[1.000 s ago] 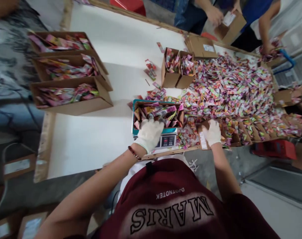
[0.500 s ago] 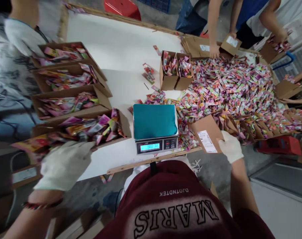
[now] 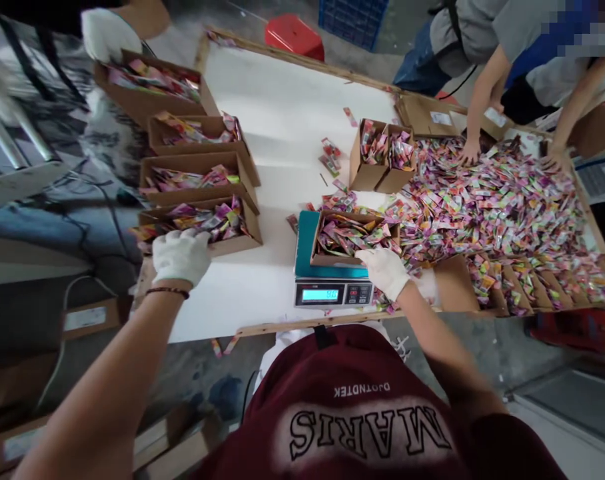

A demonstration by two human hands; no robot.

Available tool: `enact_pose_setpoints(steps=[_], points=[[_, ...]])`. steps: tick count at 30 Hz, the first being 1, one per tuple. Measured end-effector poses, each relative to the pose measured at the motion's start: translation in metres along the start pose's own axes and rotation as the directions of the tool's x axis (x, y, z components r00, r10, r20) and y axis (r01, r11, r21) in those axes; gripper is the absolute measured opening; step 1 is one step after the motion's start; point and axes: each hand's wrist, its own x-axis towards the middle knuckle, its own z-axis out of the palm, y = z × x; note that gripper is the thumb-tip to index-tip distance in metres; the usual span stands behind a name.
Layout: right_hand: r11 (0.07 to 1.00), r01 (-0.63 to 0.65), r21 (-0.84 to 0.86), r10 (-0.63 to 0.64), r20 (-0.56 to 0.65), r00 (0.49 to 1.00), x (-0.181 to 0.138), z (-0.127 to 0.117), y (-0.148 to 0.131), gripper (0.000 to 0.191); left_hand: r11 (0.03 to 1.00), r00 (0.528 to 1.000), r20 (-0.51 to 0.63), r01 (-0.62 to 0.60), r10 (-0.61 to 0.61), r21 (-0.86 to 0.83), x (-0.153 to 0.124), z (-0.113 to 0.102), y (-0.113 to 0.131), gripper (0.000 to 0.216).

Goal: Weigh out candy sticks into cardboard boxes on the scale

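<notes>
My gloved left hand [image 3: 181, 255] is curled over the near wall of a cardboard box full of coloured packets [image 3: 217, 227], the nearest in a row of filled boxes at the table's left edge. My gloved right hand [image 3: 385, 270] grips the near wall of another packet-filled box [image 3: 355, 235]. That box sits on the teal platform of a small digital scale [image 3: 332, 292] with a lit display, right in front of me.
A big heap of packets [image 3: 492, 200] covers the right half of the white table [image 3: 282, 120]. Open boxes line its near right edge [image 3: 512, 290], and two stand at the back [image 3: 382, 157]. Other people's hands reach into the heap [image 3: 470, 152]. A gloved hand [image 3: 107, 33] is far left.
My left hand carried the filled box off the scale and set it at the left row. My right hand brought another box of packets from the right onto the scale.
</notes>
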Motion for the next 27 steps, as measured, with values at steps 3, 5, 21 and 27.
enact_pose_setpoints(steps=[3, 5, 21, 27], points=[[0.993, 0.083, 0.079, -0.079, -0.054, 0.995, -0.010, -0.004, 0.008, 0.035, 1.000, 0.997, -0.072, -0.020, 0.019, -0.012, -0.028, -0.006, 0.032, 0.032], [0.970, 0.159, 0.186, -0.120, -0.204, 0.972, -0.028, -0.011, 0.018, 0.029, 0.993, 0.996, -0.087, -0.027, 0.017, -0.118, -0.051, -0.003, 0.057, 0.035], [0.961, 0.065, 0.269, 0.034, -0.349, 0.937, -0.009, -0.062, 0.002, 0.028, 0.888, 0.994, -0.101, -0.011, -0.040, -0.460, -0.103, -0.002, 0.128, 0.034], [0.974, -0.224, 0.040, 0.226, -0.074, 0.971, 0.026, -0.049, -0.010, 0.045, 0.878, 0.991, -0.120, -0.004, -0.061, -0.478, -0.111, -0.002, 0.127, 0.037]])
